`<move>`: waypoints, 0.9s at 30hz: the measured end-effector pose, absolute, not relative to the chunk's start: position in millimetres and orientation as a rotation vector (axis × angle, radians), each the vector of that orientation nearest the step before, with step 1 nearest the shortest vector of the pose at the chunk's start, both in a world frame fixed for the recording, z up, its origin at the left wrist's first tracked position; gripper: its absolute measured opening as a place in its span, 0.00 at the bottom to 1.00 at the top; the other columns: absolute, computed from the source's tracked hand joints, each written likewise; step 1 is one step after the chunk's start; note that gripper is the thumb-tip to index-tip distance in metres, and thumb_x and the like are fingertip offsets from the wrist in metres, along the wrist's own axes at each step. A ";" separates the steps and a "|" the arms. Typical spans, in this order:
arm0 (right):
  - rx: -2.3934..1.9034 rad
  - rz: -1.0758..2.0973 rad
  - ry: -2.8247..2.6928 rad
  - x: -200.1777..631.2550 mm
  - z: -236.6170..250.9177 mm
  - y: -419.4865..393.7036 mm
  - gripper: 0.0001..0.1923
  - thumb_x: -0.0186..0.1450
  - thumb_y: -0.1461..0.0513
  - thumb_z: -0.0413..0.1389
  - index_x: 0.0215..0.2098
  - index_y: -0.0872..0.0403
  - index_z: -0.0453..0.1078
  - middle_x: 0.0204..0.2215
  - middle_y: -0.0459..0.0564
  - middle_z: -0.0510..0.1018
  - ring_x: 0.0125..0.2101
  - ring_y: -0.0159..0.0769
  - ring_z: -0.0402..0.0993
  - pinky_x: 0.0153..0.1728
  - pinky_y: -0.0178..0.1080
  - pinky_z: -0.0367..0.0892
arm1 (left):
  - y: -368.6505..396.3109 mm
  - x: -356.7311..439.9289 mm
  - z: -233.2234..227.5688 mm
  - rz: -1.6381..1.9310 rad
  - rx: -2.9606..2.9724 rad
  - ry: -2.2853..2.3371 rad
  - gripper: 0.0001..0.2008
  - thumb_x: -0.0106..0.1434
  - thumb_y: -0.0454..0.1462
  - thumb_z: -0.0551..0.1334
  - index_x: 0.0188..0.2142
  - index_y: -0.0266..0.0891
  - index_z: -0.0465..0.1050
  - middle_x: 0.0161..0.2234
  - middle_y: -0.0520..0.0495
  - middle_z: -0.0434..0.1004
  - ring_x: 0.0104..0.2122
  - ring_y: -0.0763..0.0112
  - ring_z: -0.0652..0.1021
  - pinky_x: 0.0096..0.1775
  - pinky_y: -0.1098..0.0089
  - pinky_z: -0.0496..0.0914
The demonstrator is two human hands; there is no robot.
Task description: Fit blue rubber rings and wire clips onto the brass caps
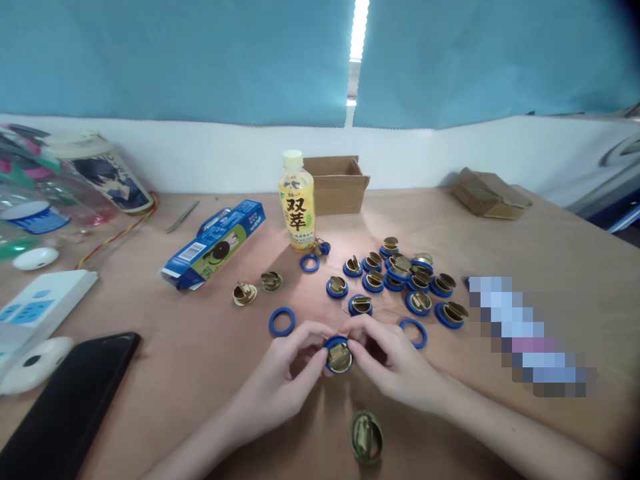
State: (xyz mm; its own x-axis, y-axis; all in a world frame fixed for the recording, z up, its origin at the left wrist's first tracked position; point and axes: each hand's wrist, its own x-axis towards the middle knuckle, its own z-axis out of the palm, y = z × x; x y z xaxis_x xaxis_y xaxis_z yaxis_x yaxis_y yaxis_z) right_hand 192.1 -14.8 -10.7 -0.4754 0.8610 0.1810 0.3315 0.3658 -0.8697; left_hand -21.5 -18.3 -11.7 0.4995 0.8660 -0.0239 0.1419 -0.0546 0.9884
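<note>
Between the fingertips of both hands is a round brass fitting (339, 360) with a blue ring around its rim. My left hand (299, 367) pinches its left edge, and my right hand (393, 357) grips the right edge with thumb and fingers. Loose blue rings (271, 322) lie flat beyond the hands, one to each side and another near the bottle. A bare brass fitting (367, 437) rests on the table just below the hands. Two more bare brass fittings (245, 293) sit to the left. Several fittings with blue rings (373, 281) are grouped behind my right hand.
A yellow-labelled drink bottle (299, 210) stands before an open cardboard box (340, 193). Left are a blue carton (215, 247), tweezers (183, 217), a black phone (70, 400) and a power strip (45, 307). A crumpled brown packet (487, 195) and a pixelated object (525, 337) lie right.
</note>
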 end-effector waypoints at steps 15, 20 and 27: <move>-1.032 1.044 -1.993 191.1 -9.8 -15.2 0.06 0.71 0.66 0.50 0.43 0.54 0.68 0.25 0.41 0.67 0.24 0.29 0.63 0.26 0.32 0.59 | -16.3 -21.6 -13.9 0.761 1.398 0.880 0.13 0.69 0.36 0.60 0.52 0.37 0.75 0.45 0.41 0.85 0.42 0.61 0.83 0.43 0.65 0.78; -1.034 1.069 -1.986 191.1 -9.6 -14.9 0.06 0.72 0.65 0.50 0.44 0.55 0.68 0.25 0.41 0.67 0.24 0.29 0.64 0.24 0.31 0.59 | -17.3 -20.3 -9.4 0.774 1.416 0.885 0.14 0.68 0.36 0.60 0.52 0.36 0.76 0.44 0.41 0.85 0.42 0.61 0.83 0.44 0.64 0.78; -1.036 1.070 -1.991 191.9 -11.7 -15.5 0.06 0.72 0.64 0.49 0.44 0.54 0.68 0.25 0.42 0.68 0.24 0.30 0.64 0.25 0.32 0.60 | -17.9 -20.3 -11.9 0.759 1.405 0.892 0.15 0.68 0.37 0.61 0.53 0.37 0.76 0.45 0.40 0.84 0.42 0.60 0.83 0.42 0.63 0.79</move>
State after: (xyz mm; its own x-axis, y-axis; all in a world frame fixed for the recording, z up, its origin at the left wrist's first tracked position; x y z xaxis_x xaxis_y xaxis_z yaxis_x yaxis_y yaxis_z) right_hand 191.9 -15.5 -11.7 -0.4820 0.8602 0.1665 0.3360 0.3570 -0.8716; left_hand -20.3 -17.9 -11.9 0.4853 0.8714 -0.0710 0.0690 0.0428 0.9967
